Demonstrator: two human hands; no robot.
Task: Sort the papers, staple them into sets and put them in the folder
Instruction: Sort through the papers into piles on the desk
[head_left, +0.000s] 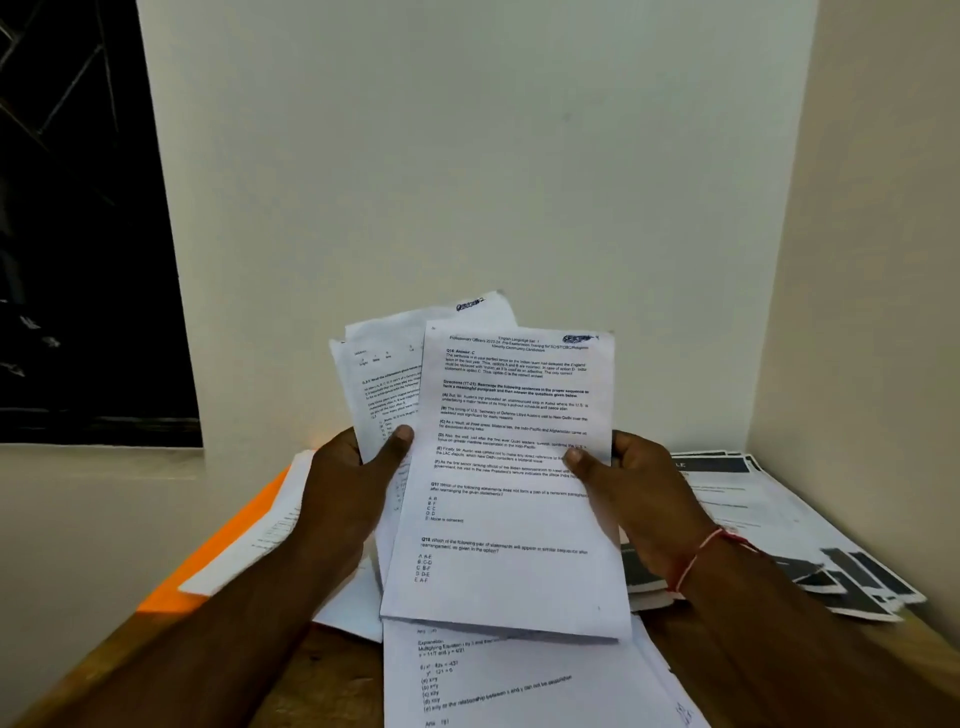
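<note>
Closest in, a loose printed sheet (493, 686) lies flat below both hands, with more pages under it. All of this rests on a wooden worktop (343, 686), the broadest thing here. To the outside of the right hand (639, 499) sprawls a slumped pile of pages with dark printed blocks (769, 514), fanned out toward the worktop's edge. To the outside of the left hand (343, 488) lies an orange folder (171, 597), half covered by white pages.

Raised between the hands are the papers being sorted. The right hand clamps a front sheet (509, 493) of exam questions by its right edge, thumb on the print. The left hand pinches a few fanned sheets (384, 374) behind it, thumb on top and fingers hidden at the back. A red thread (701, 551) circles the right wrist. No stapler shows anywhere.

This looks like early sorting, with nothing stapled or filed. The risks I judge:
- The fanned sheets are splayed unevenly, so a slack thumb could let one slide down onto the loose pages below and mix with them.
- Similar-looking white pages lie everywhere, so a sheet laid down carelessly could join the wrong set.
- The right-hand pile already leans outward, and a brush from the forearm could push it off the edge.
</note>
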